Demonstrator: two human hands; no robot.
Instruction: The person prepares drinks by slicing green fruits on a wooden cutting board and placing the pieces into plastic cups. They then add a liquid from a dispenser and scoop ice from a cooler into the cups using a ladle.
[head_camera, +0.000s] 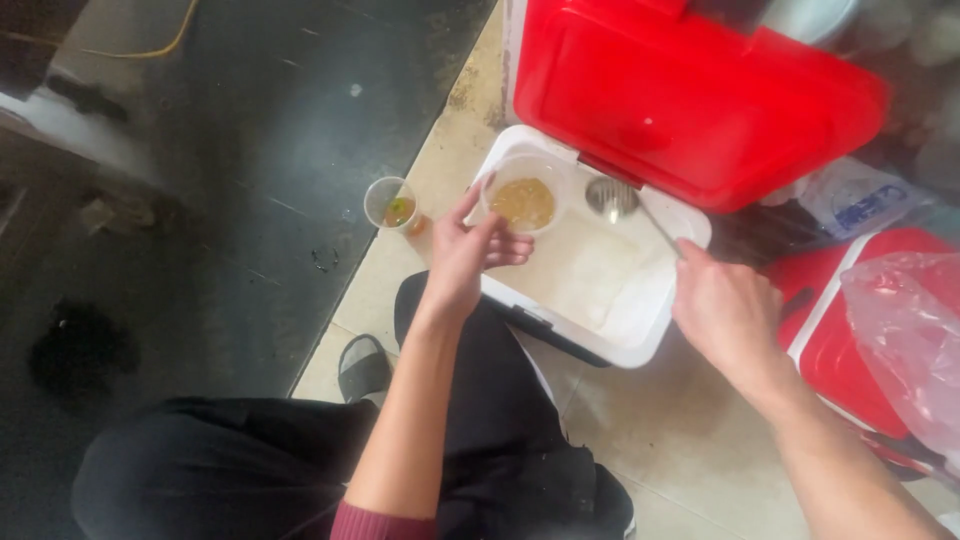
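Observation:
My left hand (468, 252) grips a clear plastic cup (523, 200) with amber-coloured liquid, holding it over the near left corner of an open white cooler box (640, 310). My right hand (725, 305) holds the thin handle of a metal ladle (612, 196), whose round bowl sits just right of the cup inside the cooler. The cooler's red lid (690, 95) stands open behind it.
A second clear cup (392, 204) with orange and green contents stands on the tiled floor left of the cooler. A red container (850, 340) and a clear plastic bag (910, 330) lie at the right. My knees and a grey sandal (362, 366) are below.

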